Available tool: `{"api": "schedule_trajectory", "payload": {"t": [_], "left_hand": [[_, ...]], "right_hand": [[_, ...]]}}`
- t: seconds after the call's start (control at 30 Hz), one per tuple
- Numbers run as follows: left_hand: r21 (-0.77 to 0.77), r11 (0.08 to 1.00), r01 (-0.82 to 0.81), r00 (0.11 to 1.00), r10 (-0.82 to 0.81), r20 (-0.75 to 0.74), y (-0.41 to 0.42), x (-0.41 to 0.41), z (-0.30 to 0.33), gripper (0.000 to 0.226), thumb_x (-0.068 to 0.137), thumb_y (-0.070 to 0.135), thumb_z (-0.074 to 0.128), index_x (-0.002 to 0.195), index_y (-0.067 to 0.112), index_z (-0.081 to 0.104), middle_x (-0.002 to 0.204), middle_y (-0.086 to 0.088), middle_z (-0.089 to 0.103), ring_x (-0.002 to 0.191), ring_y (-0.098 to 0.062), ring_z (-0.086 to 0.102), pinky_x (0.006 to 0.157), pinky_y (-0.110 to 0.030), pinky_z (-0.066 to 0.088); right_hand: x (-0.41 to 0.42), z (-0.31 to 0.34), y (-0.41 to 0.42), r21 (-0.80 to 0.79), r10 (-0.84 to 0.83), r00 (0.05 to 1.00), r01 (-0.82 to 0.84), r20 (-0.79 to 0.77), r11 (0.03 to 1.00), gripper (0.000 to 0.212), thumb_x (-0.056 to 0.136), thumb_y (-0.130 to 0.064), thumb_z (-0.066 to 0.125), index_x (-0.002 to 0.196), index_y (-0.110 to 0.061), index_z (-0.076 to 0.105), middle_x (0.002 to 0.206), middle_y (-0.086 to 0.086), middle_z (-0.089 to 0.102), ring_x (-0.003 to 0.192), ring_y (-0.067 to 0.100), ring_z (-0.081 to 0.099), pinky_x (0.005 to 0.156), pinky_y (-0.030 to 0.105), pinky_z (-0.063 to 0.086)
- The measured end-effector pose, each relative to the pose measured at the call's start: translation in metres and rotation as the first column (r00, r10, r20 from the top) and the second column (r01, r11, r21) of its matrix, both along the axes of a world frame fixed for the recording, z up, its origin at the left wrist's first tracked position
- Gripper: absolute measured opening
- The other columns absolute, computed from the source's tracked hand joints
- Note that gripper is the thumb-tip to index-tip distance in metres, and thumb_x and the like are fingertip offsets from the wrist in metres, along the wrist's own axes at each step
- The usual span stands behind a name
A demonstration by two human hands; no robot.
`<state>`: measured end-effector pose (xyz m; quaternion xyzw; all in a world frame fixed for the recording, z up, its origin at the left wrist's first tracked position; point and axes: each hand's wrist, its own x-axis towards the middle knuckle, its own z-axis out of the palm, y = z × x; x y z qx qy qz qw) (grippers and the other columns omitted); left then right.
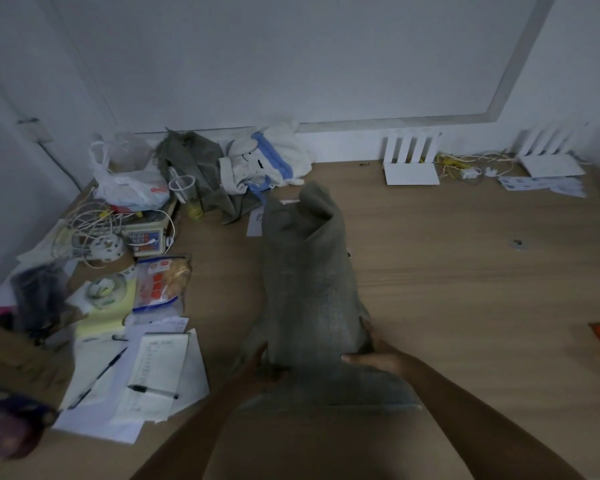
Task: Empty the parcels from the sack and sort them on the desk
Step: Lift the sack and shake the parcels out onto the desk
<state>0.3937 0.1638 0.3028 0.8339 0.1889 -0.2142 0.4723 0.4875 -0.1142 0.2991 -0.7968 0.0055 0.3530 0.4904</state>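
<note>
- We see the sack (305,271), a coarse grey-green woven cloth, standing tall and lumpy at the centre of the frame, its base on the wooden desk (465,271) and its lower cloth spreading toward the bottom edge.
- Our right hand (378,358) holds the sack's lower right side; the grip is clamped on the cloth, thumb lying across the front and fingers wrapped behind.
- Our left hand (257,362) is at the sack's lower left, dark and partly hidden in the folds; it seems to hold the cloth, but we cannot tell how far its grip is closed.
- A white slip of paper (255,221) shows just behind the sack's left edge.
- At lower left lie loose sheets, a notepad (160,368) and two black pens (153,391).
- Left of centre sit a zip bag of snacks (160,282), tangled white cords (94,226) and a plastic bag (129,188).
- At upper right two white routers (411,164) stand by the wall.
</note>
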Motion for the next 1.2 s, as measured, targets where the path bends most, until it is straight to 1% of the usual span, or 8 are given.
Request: {"api": "schedule_trajectory", "payload": {"t": [0.2,0.37,0.53,0.73,0.87,0.97,1.1,1.2], "left_hand": [[-0.188,0.974,-0.123,0.987,0.140,0.081,-0.019,0.010,0.016,0.062,0.089,0.014,0.063,0.142,0.020,0.031,0.131,-0.003,0.051,0.128,-0.030,0.049,0.091,-0.036,0.048],[-0.102,0.976,-0.194,0.953,0.212,0.218,0.001,0.021,0.031,0.070,0.080,0.035,0.073,0.140,0.019,0.042,0.126,0.002,0.058,0.107,-0.012,0.053,0.080,-0.018,0.043],[-0.126,0.953,-0.275,0.923,0.298,0.241,0.021,0.049,0.054,0.082,0.069,0.042,0.080,0.135,0.014,0.041,0.126,-0.004,0.056,0.119,-0.026,0.053,0.092,-0.033,0.046],[-0.162,0.984,-0.071,0.934,0.123,0.337,0.027,0.067,0.094,0.114,0.039,0.066,0.080,0.136,0.021,0.041,0.126,0.008,0.053,0.115,-0.012,0.053,0.093,-0.026,0.047],[-0.074,0.996,0.039,0.907,-0.004,0.421,0.026,0.074,0.127,0.119,0.043,0.060,0.085,0.142,0.016,0.036,0.143,-0.001,0.044,0.126,-0.014,0.044,0.095,-0.027,0.041],[-0.002,0.999,0.047,0.885,-0.041,0.464,0.030,0.084,0.145,0.086,0.067,0.019,0.084,0.140,0.013,0.037,0.135,-0.001,0.046,0.123,-0.015,0.043,0.092,-0.026,0.039],[0.064,0.998,-0.016,0.844,-0.021,0.536,0.049,0.096,0.168,0.096,0.051,0.057,0.083,0.132,0.016,0.049,0.129,-0.001,0.056,0.117,-0.019,0.053,0.098,-0.035,0.045],[0.056,0.998,0.032,0.838,-0.057,0.543,0.047,0.101,0.178,0.080,0.064,0.049,0.080,0.131,0.018,0.051,0.127,-0.003,0.059,0.116,-0.020,0.056,0.102,-0.041,0.045]], "right_hand": [[-0.004,0.006,0.001,0.064,-0.094,0.994,0.091,0.049,0.994,0.107,0.070,-0.031,0.084,0.152,-0.019,0.017,0.148,-0.004,0.035,0.136,0.019,0.037,0.103,0.026,0.039],[0.018,0.033,-0.004,0.136,-0.249,0.963,0.233,0.108,0.963,0.089,0.074,-0.026,0.082,0.144,-0.015,0.028,0.132,0.005,0.050,0.115,0.020,0.053,0.086,0.028,0.048],[0.035,0.056,-0.011,0.205,-0.210,0.972,0.186,0.103,0.961,0.107,0.042,-0.064,0.087,0.128,-0.019,0.042,0.124,0.003,0.058,0.107,0.016,0.062,0.087,0.033,0.054],[0.041,0.087,-0.007,0.244,-0.099,0.971,0.044,0.218,0.969,0.083,0.069,-0.010,0.084,0.139,-0.022,0.040,0.128,-0.004,0.059,0.113,0.008,0.058,0.080,0.016,0.052],[0.048,0.102,-0.010,0.195,-0.171,0.940,0.116,0.295,0.974,0.064,0.063,-0.027,0.088,0.119,-0.029,0.059,0.113,-0.007,0.068,0.107,0.012,0.064,0.098,0.038,0.050],[0.051,0.126,-0.013,0.202,-0.208,0.917,0.145,0.341,0.969,0.041,0.069,-0.027,0.085,0.103,-0.031,0.062,0.102,-0.009,0.071,0.084,-0.002,0.068,0.087,0.029,0.056],[0.068,0.169,-0.024,0.173,-0.224,0.890,0.167,0.398,0.971,0.059,0.065,-0.047,0.083,0.112,-0.026,0.055,0.100,-0.011,0.067,0.086,0.006,0.067,0.070,0.022,0.053],[0.084,0.188,-0.025,0.157,-0.202,0.894,0.150,0.399,0.976,0.054,0.061,-0.055,0.082,0.104,-0.031,0.059,0.100,-0.008,0.070,0.089,0.012,0.069,0.080,0.031,0.056]]}}
